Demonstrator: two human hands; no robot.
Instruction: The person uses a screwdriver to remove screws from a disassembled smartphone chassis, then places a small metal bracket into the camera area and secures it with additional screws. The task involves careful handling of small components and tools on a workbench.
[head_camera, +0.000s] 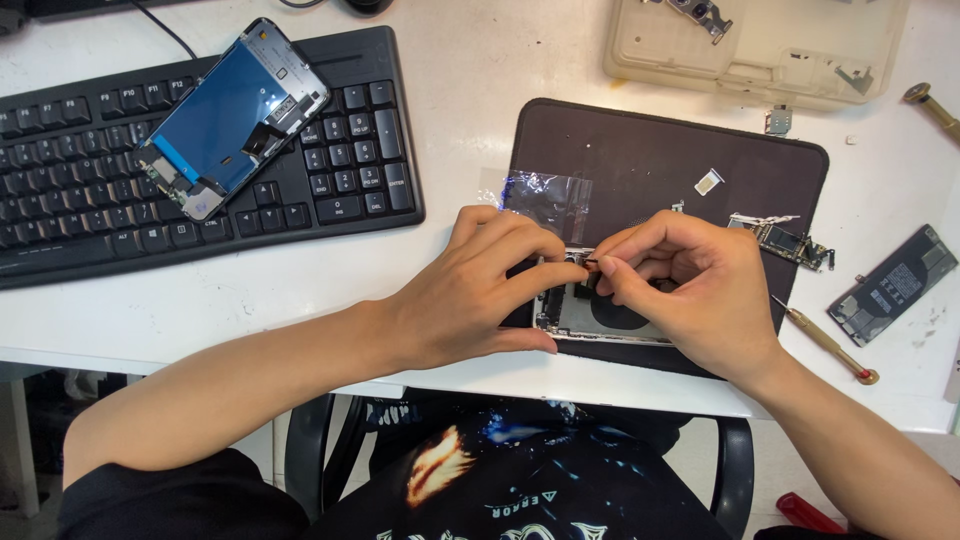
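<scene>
Bright, even overhead light; sharp focus.

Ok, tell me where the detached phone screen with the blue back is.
In the head view, the blue-backed phone screen lies upper left, tilted across the black keyboard.

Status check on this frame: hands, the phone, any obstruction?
Left hand steadies opened phone frame on dark mat. Right hand pinches small part. Nothing obstructing.

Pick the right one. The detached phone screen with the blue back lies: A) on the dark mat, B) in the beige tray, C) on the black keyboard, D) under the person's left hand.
C: the detached phone screen rests tilted across the keys of the black keyboard, well left of the dark mat where both hands work.
</scene>
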